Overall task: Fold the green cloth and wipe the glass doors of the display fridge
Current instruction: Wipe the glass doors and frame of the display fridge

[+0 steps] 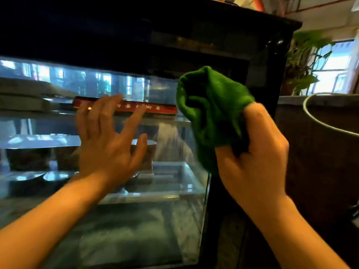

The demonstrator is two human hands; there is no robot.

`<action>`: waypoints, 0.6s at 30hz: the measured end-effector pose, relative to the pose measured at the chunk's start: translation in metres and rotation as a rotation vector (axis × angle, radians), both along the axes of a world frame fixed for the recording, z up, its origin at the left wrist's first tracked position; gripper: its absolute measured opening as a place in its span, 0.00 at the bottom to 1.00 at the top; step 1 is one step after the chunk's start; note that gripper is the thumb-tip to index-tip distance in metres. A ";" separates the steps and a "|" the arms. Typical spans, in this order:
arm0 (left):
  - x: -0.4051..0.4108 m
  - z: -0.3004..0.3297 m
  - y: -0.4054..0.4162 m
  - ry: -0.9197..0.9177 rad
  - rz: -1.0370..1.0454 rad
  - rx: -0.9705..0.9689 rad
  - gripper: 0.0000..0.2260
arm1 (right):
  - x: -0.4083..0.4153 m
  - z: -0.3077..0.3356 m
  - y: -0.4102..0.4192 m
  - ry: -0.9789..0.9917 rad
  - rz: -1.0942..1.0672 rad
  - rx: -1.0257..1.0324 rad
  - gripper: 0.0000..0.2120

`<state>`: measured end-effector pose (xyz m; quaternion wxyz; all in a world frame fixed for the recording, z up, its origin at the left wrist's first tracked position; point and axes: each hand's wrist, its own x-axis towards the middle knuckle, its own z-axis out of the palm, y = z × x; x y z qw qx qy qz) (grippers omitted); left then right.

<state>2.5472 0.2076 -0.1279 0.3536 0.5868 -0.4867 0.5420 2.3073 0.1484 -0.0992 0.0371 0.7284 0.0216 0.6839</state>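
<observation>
The green cloth (210,111) is bunched and crumpled, held up in front of the right end of the display fridge. My right hand (254,150) is shut on its lower right part. The fridge's glass door (165,220) fills the left and centre, under a black top frame. My left hand (108,140) is open with fingers spread, at or just in front of the glass near its middle; whether it touches I cannot tell.
Behind the glass are shelves with a red box with gold lettering (155,109), metal bowls (58,176), a cup and a clear tray. Right of the fridge stand a dark counter (320,152) with a white cable and a potted plant (305,61) by a window.
</observation>
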 end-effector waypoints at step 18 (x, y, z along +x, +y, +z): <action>0.005 -0.002 0.001 -0.046 -0.080 -0.005 0.23 | 0.041 0.023 -0.044 0.131 -0.840 -0.288 0.16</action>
